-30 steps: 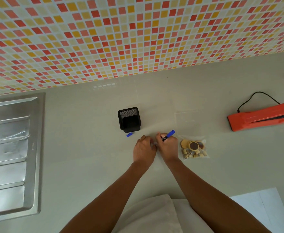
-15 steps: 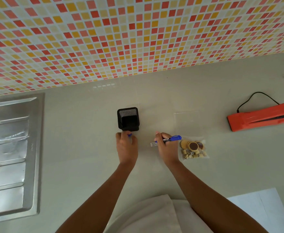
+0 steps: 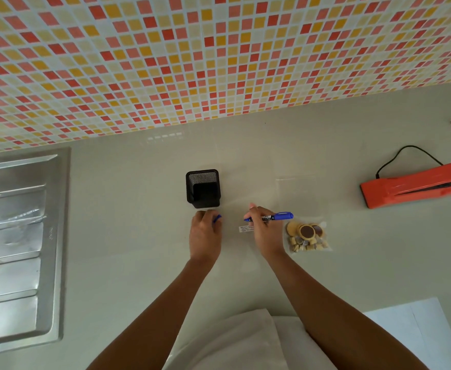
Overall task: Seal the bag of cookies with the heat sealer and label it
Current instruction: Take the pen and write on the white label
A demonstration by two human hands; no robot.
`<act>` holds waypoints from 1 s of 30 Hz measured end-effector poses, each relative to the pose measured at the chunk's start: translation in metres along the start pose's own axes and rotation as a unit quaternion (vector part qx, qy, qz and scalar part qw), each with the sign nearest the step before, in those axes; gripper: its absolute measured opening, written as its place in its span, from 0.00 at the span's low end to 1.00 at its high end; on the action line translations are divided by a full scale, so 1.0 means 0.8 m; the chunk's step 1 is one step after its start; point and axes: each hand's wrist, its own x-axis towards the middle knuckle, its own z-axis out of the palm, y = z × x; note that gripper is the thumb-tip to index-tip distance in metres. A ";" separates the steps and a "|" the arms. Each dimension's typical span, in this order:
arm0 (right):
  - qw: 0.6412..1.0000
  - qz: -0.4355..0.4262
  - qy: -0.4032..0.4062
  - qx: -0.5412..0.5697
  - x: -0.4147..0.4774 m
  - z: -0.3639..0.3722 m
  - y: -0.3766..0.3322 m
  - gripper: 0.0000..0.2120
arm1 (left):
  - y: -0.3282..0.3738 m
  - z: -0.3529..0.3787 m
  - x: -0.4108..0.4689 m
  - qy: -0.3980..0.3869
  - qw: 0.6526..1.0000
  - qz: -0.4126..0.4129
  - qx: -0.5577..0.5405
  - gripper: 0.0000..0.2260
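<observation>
Fingers (image 3: 257, 212) of the right hand (image 3: 267, 233) pinch a marker (image 3: 279, 217); left hand (image 3: 205, 233) grips its cap (image 3: 217, 218). Labelling step, I'd say; recapping likely follows.

Steel sink (image 3: 19, 263) glossy; mesh holder (image 3: 202, 188) matt.

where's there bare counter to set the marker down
Widest bare counter lies between the drainboard and the pen holder. Another patch sits between the cookie bag and the heat sealer. Crowded in the middle: left hand with cap, label, right hand with marker, and the bag sit close together.
</observation>
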 end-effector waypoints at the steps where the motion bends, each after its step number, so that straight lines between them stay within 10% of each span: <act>1: 1.000 -0.001 -0.004 0.013 0.001 0.000 -0.002 0.18 | 0.004 0.001 -0.002 -0.012 1.000 0.021 -0.008 0.04; 30: 0.998 0.050 0.006 -0.037 0.014 0.019 -0.060 0.21 | 0.070 -0.023 -0.005 -0.053 0.983 0.151 -0.090 0.03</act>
